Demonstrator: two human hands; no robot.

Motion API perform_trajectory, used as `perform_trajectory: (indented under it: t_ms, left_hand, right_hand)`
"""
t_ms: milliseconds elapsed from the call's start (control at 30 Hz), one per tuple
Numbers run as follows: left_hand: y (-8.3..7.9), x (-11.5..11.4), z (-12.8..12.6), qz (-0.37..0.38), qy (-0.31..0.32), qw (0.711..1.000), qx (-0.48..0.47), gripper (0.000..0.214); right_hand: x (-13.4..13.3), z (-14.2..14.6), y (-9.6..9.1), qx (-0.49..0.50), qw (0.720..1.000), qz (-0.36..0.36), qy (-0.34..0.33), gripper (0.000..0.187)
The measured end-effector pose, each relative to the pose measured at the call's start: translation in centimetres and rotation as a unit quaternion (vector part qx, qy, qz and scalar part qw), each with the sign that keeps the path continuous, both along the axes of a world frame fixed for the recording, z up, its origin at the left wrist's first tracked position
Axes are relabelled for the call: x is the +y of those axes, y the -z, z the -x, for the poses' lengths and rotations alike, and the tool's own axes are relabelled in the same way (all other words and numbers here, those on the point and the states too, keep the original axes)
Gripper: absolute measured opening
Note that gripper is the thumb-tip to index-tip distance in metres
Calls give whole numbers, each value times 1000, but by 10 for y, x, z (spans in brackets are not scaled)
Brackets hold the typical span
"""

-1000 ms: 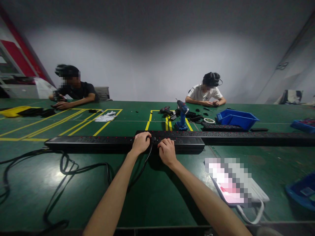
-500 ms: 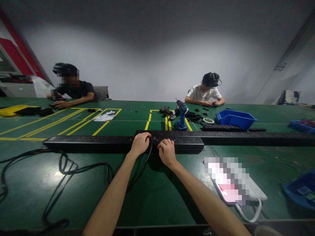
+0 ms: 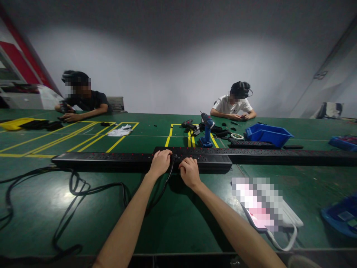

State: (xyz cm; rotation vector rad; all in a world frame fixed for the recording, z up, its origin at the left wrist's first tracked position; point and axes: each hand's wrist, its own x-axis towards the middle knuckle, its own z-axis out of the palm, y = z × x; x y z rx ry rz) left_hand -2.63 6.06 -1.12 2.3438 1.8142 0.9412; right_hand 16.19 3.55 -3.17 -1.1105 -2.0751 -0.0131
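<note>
A long black power strip lies across the green table in front of me. My left hand is closed over it, with curled fingers just left of a black plug seated in one of the sockets. On the plug's other side, my right hand grips the near edge of the strip, its fingers bent over the top. From the plug a black cord drops between my forearms. Whether my left fingertips touch the plug I cannot tell. Right behind lies a second long power strip.
A blue cordless drill stands behind the strips, near small black parts and a blue bin. Looped black cable spreads at left. A phone lies at right. Two people sit across the table.
The view has shifted very slightly. Both hands keep their places on the power strip, and the plug stays in its socket.
</note>
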Motion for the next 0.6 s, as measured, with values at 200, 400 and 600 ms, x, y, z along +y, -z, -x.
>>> perform_trajectory:
  t_ms: [200,400,600]
  left_hand:
    - [3,-2,-2,-11,-8,999,37,29]
    - [0,-4,-3,-12,-10,999,39,29]
    - [2,-3,-4,-14,-15,999,32,28]
  right_hand:
    - [-3,5,5,5,999,3,-34,22]
    - [-11,11,6,-19,997,36,-59,24]
    - [-12,10,4,-13,997,51,-61,24]
